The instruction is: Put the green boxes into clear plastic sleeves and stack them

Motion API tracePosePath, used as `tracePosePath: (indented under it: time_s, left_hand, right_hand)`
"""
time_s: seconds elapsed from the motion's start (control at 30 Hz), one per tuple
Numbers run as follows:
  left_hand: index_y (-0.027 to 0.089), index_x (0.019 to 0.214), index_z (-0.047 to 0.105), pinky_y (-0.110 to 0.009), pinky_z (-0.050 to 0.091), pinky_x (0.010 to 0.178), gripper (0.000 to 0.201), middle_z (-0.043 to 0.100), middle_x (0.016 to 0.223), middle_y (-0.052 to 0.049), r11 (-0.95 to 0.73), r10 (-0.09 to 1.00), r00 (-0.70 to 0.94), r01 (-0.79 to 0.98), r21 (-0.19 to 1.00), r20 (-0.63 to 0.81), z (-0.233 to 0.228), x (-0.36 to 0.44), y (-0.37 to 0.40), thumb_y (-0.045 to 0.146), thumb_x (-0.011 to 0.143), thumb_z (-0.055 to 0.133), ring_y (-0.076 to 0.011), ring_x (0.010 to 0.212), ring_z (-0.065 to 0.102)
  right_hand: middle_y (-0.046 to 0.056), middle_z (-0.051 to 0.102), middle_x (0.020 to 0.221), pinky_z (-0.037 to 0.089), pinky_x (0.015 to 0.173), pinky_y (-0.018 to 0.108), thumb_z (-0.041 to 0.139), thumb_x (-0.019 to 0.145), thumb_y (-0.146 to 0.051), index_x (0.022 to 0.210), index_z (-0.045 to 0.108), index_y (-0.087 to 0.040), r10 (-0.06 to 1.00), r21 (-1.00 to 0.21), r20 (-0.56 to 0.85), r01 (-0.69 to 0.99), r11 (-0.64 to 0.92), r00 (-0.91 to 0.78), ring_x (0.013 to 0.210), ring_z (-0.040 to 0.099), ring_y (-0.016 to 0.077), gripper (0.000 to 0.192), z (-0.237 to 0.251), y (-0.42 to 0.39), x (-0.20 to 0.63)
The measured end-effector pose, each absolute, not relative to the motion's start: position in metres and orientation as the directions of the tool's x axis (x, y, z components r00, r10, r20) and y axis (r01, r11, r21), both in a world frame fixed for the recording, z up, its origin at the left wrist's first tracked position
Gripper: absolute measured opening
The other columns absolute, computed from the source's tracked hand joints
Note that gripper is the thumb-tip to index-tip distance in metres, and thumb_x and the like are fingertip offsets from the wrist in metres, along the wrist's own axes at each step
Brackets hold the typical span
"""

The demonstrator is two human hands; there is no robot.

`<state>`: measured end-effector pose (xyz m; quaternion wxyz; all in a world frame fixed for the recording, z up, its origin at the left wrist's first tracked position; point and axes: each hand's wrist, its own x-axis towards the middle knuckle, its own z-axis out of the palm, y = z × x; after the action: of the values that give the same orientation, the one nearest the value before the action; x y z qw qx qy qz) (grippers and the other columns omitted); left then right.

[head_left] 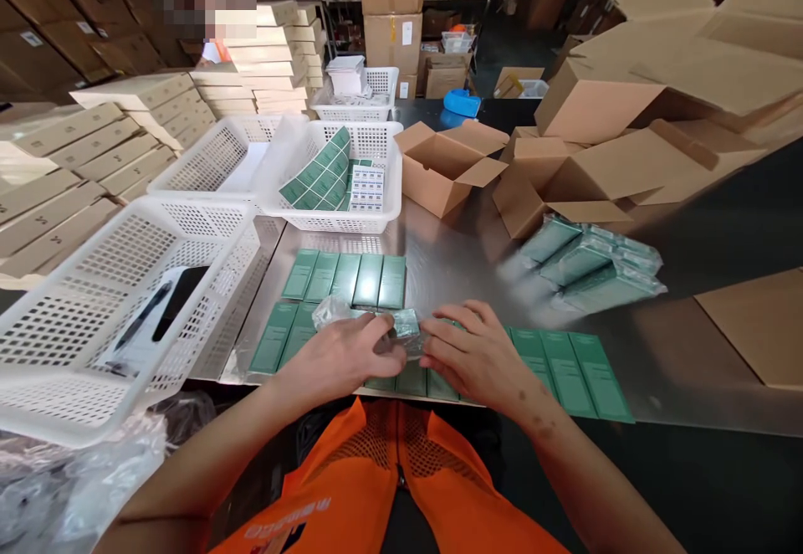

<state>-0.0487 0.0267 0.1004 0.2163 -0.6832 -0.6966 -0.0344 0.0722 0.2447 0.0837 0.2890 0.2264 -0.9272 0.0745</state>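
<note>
Between my hands lies a small green box (406, 322) in a clear plastic bag (331, 311), over the rows of boxes on the metal table. My left hand (348, 351) is closed, thumb and fingers round the bagged box. At the bag's right end, my right hand (473, 353) has its fingers bent onto the plastic; its thumb is hidden. Flat green boxes lie in a back row (345, 278) and a front row, partly covered by my hands, with several boxes (568, 370) showing to the right.
Bagged green boxes (593, 265) lie in a pile at the right. Open cardboard cartons (439, 173) stand behind. A white basket (342, 221) holds green label sheets (319, 173); another basket (226, 219) at left holds a phone (181, 299) and a pen (144, 315). Pale boxes (75, 152) are stacked far left.
</note>
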Motion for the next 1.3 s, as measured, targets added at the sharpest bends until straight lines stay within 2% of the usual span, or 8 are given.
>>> tracePosePath:
  time_s: [0.17, 0.3, 0.57, 0.83, 0.9, 1.07, 1.2, 1.3]
  left_hand:
    - [0.024, 0.105, 0.048, -0.020, 0.047, 0.053, 0.040, 0.056, 0.116, -0.014, 0.151, 0.923, -0.020, 0.938, -0.313, 0.385, 0.095, -0.039, 0.024, -0.004, 0.076, 0.049, -0.0277, 0.113, 0.063]
    - [0.024, 0.107, 0.052, -0.020, 0.043, 0.047, 0.044, 0.055, 0.125, -0.014, 0.203, 0.938, -0.104, 0.938, -0.281, 0.330, 0.092, -0.038, 0.022, -0.005, 0.074, 0.046, -0.0177, 0.079, 0.068]
    - [0.020, 0.094, 0.060, -0.023, 0.055, 0.063, 0.018, 0.053, 0.119, -0.010, 0.163, 0.874, -0.293, 0.928, 0.334, 0.387, 0.075, -0.053, 0.017, 0.009, 0.091, 0.046, -0.0137, 0.082, 0.067]
    - [0.020, 0.089, 0.063, -0.032, 0.060, 0.089, 0.010, 0.066, 0.124, -0.011, 0.107, 0.652, -0.464, 0.839, 0.534, 0.599, 0.036, -0.043, 0.017, 0.012, 0.092, 0.058, -0.0204, 0.112, 0.067]
    - [0.019, 0.082, 0.063, -0.031, 0.060, 0.081, 0.010, 0.072, 0.108, -0.010, 0.165, 0.691, -0.518, 0.793, 0.587, 0.505, 0.022, -0.042, 0.019, 0.018, 0.091, 0.062, -0.0199, 0.098, 0.071]
    - [0.018, 0.088, 0.064, -0.029, 0.058, 0.070, 0.013, 0.071, 0.096, -0.009, 0.254, 0.798, -0.484, 0.810, 0.529, 0.358, 0.003, -0.037, 0.023, 0.020, 0.095, 0.054, -0.0193, 0.082, 0.071]
    - [0.018, 0.093, 0.060, -0.035, 0.058, 0.074, 0.012, 0.060, 0.129, -0.019, 0.239, 0.840, -0.394, 0.886, 0.399, 0.374, 0.028, -0.025, 0.019, 0.019, 0.093, 0.048, -0.0246, 0.098, 0.068]
    - [0.020, 0.084, 0.055, -0.039, 0.055, 0.088, 0.010, 0.062, 0.127, -0.016, 0.000, 0.872, -0.238, 0.874, 0.487, 0.427, 0.052, -0.014, 0.009, 0.015, 0.088, 0.048, -0.0279, 0.116, 0.062]
  right_hand:
    - [0.000, 0.072, 0.095, 0.034, 0.082, 0.038, 0.050, 0.103, -0.034, 0.086, 0.060, -0.021, -0.465, 0.013, 0.528, -0.541, 0.841, -0.711, 0.094, 0.054, 0.0207, 0.024, 0.094, 0.246, 0.073]
    - [0.006, 0.071, 0.105, 0.035, 0.084, 0.041, 0.055, 0.099, -0.043, 0.091, 0.060, -0.019, -0.439, 0.071, 0.462, -0.461, 0.884, -0.771, 0.101, 0.054, 0.0259, 0.026, 0.100, 0.247, 0.067]
    - [0.007, 0.068, 0.107, 0.045, 0.084, 0.034, 0.059, 0.098, -0.033, 0.094, 0.059, -0.020, -0.300, -0.289, 0.512, -0.490, 0.822, -0.805, 0.104, 0.062, 0.0220, 0.013, 0.061, 0.246, 0.050]
    - [0.011, 0.070, 0.114, 0.048, 0.082, 0.038, 0.061, 0.094, -0.027, 0.098, 0.065, -0.020, -0.291, -0.231, 0.628, -0.530, 0.816, -0.722, 0.104, 0.067, 0.0249, 0.009, 0.026, 0.240, 0.065]
    - [0.008, 0.073, 0.105, 0.048, 0.086, 0.042, 0.068, 0.090, -0.040, 0.089, 0.066, -0.022, -0.187, -0.374, 0.592, -0.472, 0.798, -0.784, 0.106, 0.067, 0.0285, 0.018, 0.023, 0.235, 0.069]
    - [0.006, 0.072, 0.092, 0.053, 0.073, 0.038, 0.083, 0.067, -0.059, 0.092, 0.056, -0.024, 0.370, -0.882, 0.228, -0.030, 0.470, -0.901, 0.090, 0.070, 0.0270, 0.051, 0.026, 0.220, 0.068]
    - [-0.002, 0.063, 0.077, 0.054, 0.065, 0.033, 0.068, 0.067, -0.076, 0.101, 0.046, -0.026, 0.591, -0.994, 0.054, 0.014, 0.110, -0.805, 0.074, 0.066, 0.0204, 0.064, 0.039, 0.248, 0.029]
    - [-0.002, 0.060, 0.080, 0.053, 0.058, 0.031, 0.041, 0.081, -0.081, 0.109, 0.040, -0.028, 0.664, -0.994, 0.012, 0.065, 0.091, -0.748, 0.067, 0.062, 0.0175, 0.060, 0.042, 0.288, -0.015]
